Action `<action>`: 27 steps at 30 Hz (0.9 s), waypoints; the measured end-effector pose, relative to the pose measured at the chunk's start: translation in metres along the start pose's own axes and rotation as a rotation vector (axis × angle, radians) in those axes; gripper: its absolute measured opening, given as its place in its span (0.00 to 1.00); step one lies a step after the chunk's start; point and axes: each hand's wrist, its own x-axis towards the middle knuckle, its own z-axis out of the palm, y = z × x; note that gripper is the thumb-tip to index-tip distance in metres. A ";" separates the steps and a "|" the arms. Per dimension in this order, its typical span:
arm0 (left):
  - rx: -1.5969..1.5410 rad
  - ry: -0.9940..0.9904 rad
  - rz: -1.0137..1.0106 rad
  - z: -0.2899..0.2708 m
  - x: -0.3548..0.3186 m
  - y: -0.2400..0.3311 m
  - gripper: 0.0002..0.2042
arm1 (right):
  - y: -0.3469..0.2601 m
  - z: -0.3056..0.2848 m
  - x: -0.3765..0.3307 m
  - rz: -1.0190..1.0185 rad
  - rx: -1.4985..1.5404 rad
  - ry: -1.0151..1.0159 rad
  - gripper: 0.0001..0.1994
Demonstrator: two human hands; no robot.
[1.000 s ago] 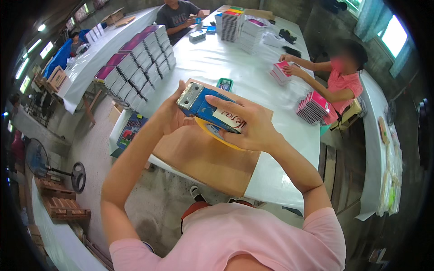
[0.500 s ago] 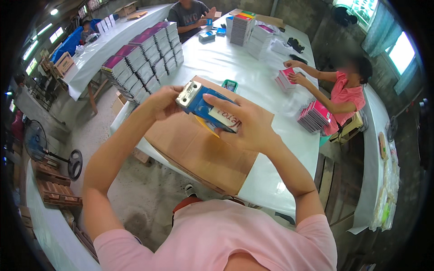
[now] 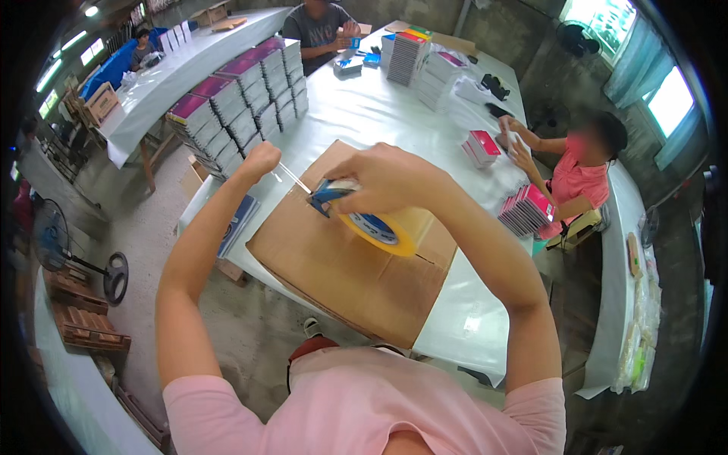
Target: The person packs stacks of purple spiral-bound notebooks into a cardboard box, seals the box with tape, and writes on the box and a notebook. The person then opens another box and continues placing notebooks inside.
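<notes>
The tape dispenser (image 3: 364,212), blue with a yellow roll of clear packing tape, is held above the closed cardboard box (image 3: 334,265), over the part of the box top that is farther from the person. The right hand (image 3: 387,180) is wrapped around the dispenser from above, fingers closed firmly on it. A thin strip of clear tape (image 3: 294,178) runs from the front of the dispenser up to the left hand (image 3: 260,159), which is closed into a fist with the end of the strip pinched in it; the strip is stretched in the air above the far-left corner of the box. The box lies on the near-left corner of a long table with a white cover (image 3: 364,114), and its near corner comes over the table edge toward the person. Along the left edge of this table stand rows of stacked booklets with magenta covers (image 3: 243,95), and more piles of booklets (image 3: 417,61) stand near the far end. At the right edge a person in a pink shirt (image 3: 576,182) sits with both hands close to a small stack of booklets (image 3: 481,148), and another stack (image 3: 527,211) is just beside this person. At the far end sits a person in a dark shirt (image 3: 318,26). On the floor at the left stands a floor fan (image 3: 53,239).
</notes>
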 end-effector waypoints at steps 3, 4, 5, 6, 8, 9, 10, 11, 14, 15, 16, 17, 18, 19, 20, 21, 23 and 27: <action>0.196 -0.033 0.133 0.020 0.014 -0.055 0.16 | -0.028 -0.014 0.027 0.143 -0.081 -0.181 0.25; 0.204 -0.060 0.164 0.035 0.018 -0.068 0.16 | -0.024 -0.014 0.032 0.151 -0.072 -0.203 0.25; 0.212 -0.086 0.200 0.049 0.020 -0.077 0.16 | -0.021 -0.014 0.033 0.160 -0.060 -0.219 0.26; 0.171 -0.102 0.211 0.066 0.012 -0.076 0.16 | -0.015 -0.014 0.036 0.174 -0.041 -0.232 0.26; -0.001 -0.638 -0.056 0.087 -0.015 -0.048 0.18 | -0.002 -0.010 0.034 0.196 -0.024 -0.232 0.27; -0.081 -0.728 -0.105 0.098 -0.020 -0.053 0.18 | -0.001 -0.008 0.036 0.192 -0.018 -0.234 0.28; -0.195 -0.744 -0.110 0.111 -0.025 -0.063 0.19 | -0.004 -0.009 0.040 0.192 -0.038 -0.244 0.28; -0.319 -0.753 -0.128 0.125 -0.027 -0.073 0.19 | -0.010 -0.011 0.044 0.197 -0.055 -0.251 0.28; -0.610 -0.686 -0.151 0.169 -0.015 -0.087 0.19 | -0.018 -0.017 0.057 0.201 -0.102 -0.311 0.29; -0.675 -0.648 -0.153 0.180 -0.009 -0.090 0.20 | -0.019 -0.017 0.061 0.196 -0.118 -0.347 0.29; -0.715 -0.595 -0.145 0.184 -0.002 -0.095 0.20 | -0.021 -0.018 0.065 0.195 -0.108 -0.377 0.30; -0.744 -0.539 -0.120 0.182 0.005 -0.097 0.20 | -0.023 -0.022 0.066 0.197 -0.105 -0.409 0.30; -0.762 -0.471 -0.087 0.175 0.016 -0.101 0.21 | -0.024 -0.023 0.067 0.196 -0.103 -0.441 0.30; -0.765 -0.366 0.000 0.162 0.026 -0.104 0.21 | -0.023 -0.023 0.064 0.169 -0.108 -0.473 0.31; -0.752 -0.248 0.123 0.143 0.034 -0.100 0.21 | -0.020 -0.024 0.056 0.158 -0.109 -0.496 0.32; -0.692 -0.110 0.299 0.117 0.033 -0.086 0.21 | -0.016 -0.024 0.046 0.147 -0.107 -0.518 0.32; -0.347 0.057 0.679 0.060 -0.024 -0.013 0.23 | -0.001 -0.027 0.004 0.204 -0.105 -0.524 0.33; 0.348 -0.037 1.186 0.031 -0.144 0.080 0.25 | 0.030 -0.028 -0.097 0.232 -0.008 -0.567 0.34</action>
